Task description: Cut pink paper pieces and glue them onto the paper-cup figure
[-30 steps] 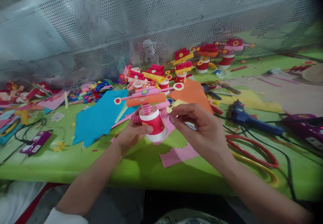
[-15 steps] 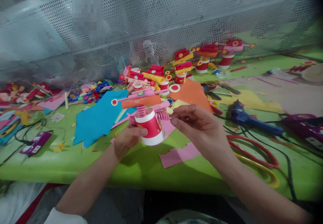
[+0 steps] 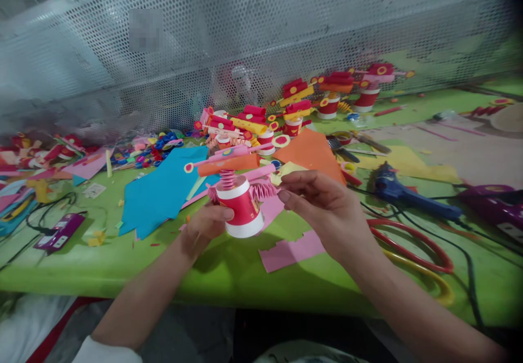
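Note:
My left hand (image 3: 207, 222) is wrapped round a red and white paper cup (image 3: 239, 207), held slightly tilted above the table, thumb on its front. On top of the cup, a pink folded-paper spring (image 3: 227, 180) carries an orange paper roll (image 3: 232, 163) and a thin pink roll with round discs at its ends. From the cup's right side sticks out a pink accordion-folded paper strip (image 3: 263, 191). Thumb and index finger of my right hand (image 3: 329, 210) are pinched at the strip's outer end. Another pink folded piece shows on the cup's left side, partly hidden by my fingers.
Several similar cup figures (image 3: 293, 127) stand along the perforated metal panel (image 3: 261, 41). Blue paper (image 3: 163, 194), orange paper (image 3: 312, 153) and pink paper (image 3: 292, 251) lie around. Right are a blue glue gun (image 3: 412, 194), cables and red-handled scissors (image 3: 429, 265); left, a purple power strip (image 3: 60, 233).
The cup has shifted slightly left and tilted a little. The pink folded strip looks slightly more stretched towards my right hand, which stays nearly in place.

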`<action>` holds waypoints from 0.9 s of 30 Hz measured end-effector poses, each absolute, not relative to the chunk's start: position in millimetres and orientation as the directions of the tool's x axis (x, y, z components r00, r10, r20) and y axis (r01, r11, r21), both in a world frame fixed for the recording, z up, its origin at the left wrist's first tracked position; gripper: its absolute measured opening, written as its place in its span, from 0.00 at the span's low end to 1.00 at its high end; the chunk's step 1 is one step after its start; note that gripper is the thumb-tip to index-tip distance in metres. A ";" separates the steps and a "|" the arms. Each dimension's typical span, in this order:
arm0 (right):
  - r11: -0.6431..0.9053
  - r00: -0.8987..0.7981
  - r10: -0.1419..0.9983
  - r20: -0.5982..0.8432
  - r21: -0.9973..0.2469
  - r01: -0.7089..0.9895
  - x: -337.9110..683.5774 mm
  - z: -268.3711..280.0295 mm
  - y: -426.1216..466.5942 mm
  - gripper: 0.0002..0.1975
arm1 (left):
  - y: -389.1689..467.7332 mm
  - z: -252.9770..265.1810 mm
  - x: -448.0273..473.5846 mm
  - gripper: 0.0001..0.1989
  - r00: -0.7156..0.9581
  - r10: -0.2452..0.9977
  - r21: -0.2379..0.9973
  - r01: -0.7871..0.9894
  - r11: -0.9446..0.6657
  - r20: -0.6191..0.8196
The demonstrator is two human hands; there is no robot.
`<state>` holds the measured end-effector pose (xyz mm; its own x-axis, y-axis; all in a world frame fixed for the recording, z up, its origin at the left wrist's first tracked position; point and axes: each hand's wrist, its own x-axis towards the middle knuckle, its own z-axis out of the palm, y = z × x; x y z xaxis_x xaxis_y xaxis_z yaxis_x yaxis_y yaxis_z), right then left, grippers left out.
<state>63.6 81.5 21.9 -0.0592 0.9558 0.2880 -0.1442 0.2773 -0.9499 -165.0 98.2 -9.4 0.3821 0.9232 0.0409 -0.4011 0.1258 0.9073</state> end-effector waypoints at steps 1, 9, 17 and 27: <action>0.272 -0.059 0.957 0.283 -0.951 -0.149 63.8 21.6 81.4 0.10 | 98.2 -9.7 -165.2 0.39 0.389 0.921 0.906 -0.401 0.132 0.038; 0.235 -0.069 0.966 0.250 -0.956 -0.179 66.7 21.0 82.3 0.11 | 98.8 -9.0 -164.4 0.36 0.390 0.920 0.910 -0.395 0.125 0.042; 0.284 -0.093 0.952 0.293 -0.954 -0.095 72.1 24.5 81.5 0.07 | 99.5 -10.5 -165.5 0.25 0.391 0.918 0.895 -0.429 0.119 0.066; 0.277 -0.033 0.959 0.281 -0.957 -0.092 74.2 20.5 83.6 0.09 | 101.8 -17.5 -165.0 0.29 0.350 0.935 0.902 -0.417 0.108 0.051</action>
